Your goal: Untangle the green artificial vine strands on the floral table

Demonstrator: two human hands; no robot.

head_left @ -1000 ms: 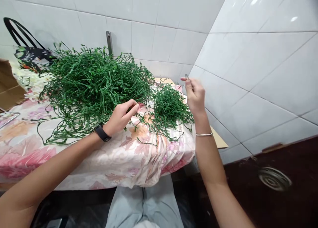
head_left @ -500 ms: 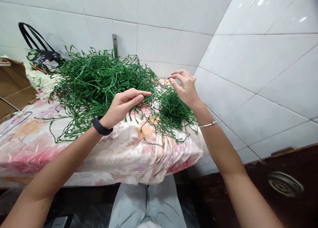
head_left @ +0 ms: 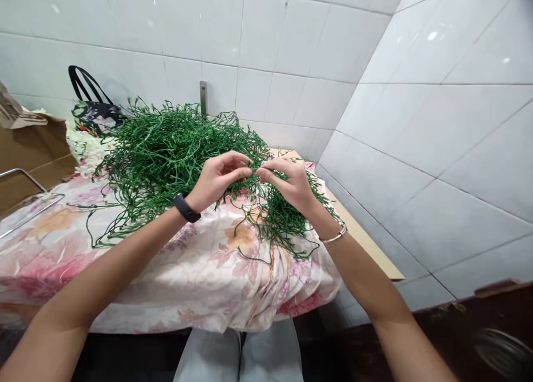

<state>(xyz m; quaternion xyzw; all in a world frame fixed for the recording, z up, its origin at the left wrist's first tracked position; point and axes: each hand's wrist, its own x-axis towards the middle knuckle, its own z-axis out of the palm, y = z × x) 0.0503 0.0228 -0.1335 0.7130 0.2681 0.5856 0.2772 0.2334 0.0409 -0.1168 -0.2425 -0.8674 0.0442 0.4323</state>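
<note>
A big heap of green artificial stems [head_left: 166, 154] lies on a table under a pink floral cloth [head_left: 125, 271]. A smaller clump of the same stems [head_left: 287, 215] lies to its right. My left hand [head_left: 219, 179], with a black band on the wrist, pinches a thin green stem between thumb and fingers above the gap between the heaps. My right hand [head_left: 289, 182], with a silver bangle on the wrist, meets it fingertip to fingertip and pinches the same stem.
A brown cardboard box [head_left: 29, 149] and a metal frame [head_left: 25, 199] stand at the left. White flowers [head_left: 85, 146] and a black floral bag [head_left: 94, 107] sit behind the heap. White tiled walls close in at the back and right. My grey-trousered legs [head_left: 239, 354] are below the table edge.
My right hand came down from the right and moved left to meet my left hand. My left hand rose slightly and closed on a stem. The view tilted down a little.
</note>
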